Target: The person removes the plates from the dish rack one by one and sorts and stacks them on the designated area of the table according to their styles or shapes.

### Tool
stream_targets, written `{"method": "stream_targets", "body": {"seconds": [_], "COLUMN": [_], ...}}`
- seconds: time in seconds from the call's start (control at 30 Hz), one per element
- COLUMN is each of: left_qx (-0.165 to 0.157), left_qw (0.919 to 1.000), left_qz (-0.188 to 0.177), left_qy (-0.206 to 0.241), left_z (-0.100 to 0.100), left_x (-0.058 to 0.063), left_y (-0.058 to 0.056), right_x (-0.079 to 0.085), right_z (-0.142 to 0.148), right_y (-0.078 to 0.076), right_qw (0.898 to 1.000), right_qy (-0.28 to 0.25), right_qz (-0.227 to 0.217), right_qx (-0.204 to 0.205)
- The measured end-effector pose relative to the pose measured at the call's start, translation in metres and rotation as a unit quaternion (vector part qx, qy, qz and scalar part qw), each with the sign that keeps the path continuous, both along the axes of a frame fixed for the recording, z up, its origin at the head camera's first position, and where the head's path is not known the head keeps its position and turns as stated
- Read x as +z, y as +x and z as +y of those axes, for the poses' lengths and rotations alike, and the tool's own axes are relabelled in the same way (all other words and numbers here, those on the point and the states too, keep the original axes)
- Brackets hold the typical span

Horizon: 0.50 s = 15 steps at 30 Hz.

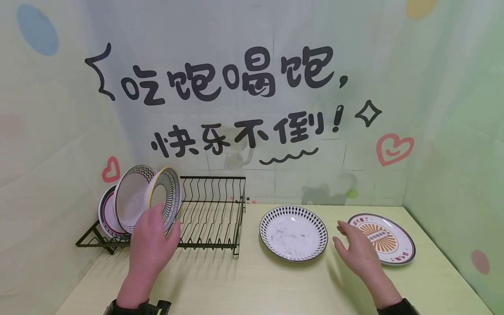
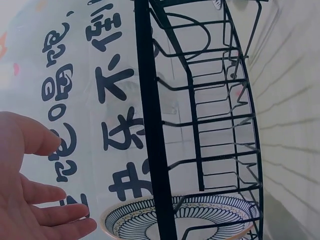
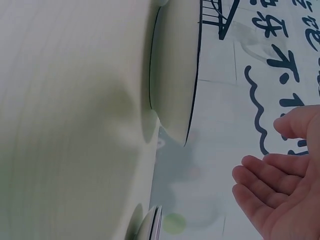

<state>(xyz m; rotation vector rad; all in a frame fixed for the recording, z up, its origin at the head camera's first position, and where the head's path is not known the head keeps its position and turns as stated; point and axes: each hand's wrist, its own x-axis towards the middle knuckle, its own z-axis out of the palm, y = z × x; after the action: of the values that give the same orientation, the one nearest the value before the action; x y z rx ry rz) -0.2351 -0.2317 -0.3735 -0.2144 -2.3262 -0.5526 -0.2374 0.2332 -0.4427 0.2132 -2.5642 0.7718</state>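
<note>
My left hand (image 1: 153,240) is raised before the dish rack (image 1: 212,177), fingers loosely spread and holding nothing. In the head view it covers the lower part of a yellow-rimmed plate with radiating dark lines (image 1: 173,197), which stands on edge in the rack. The left wrist view has the fingertips close beside this plate (image 2: 130,217); contact cannot be made out. My right hand (image 1: 360,251), relaxed and holding nothing, hovers between a white plate with a black diamond border (image 1: 293,238) and a flatter plate with an orange sunburst (image 1: 397,245).
Left of the yellow-rimmed plate, a white dish with a black wavy pattern (image 1: 127,197) and a pink-ringed dish (image 1: 107,214) lean in the rack. The light wooden table (image 1: 244,288) meets printed curtains (image 1: 453,183) at the back and sides.
</note>
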Motion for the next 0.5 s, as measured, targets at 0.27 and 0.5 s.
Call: {"method": "stream_targets", "body": {"seconds": [0.27,0.5], "left_qx": [0.007,0.018], "left_qw": [1.0,0.9994], "left_qz": [0.001,-0.023], "left_qy": [0.007,0.02], "left_z": [-0.0071,-0.0113], "left_x": [0.002,0.0022], "left_y": [-0.0012,-0.0026], "right_x": [0.0002,-0.0032], "right_z": [-0.0012,-0.0008], "right_y": [0.0015,0.0024], "right_qw": [0.998,0.987], "right_qy": [0.003,0.012], "right_qz": [0.068,0.154], "right_qx": [0.015,0.033]}}
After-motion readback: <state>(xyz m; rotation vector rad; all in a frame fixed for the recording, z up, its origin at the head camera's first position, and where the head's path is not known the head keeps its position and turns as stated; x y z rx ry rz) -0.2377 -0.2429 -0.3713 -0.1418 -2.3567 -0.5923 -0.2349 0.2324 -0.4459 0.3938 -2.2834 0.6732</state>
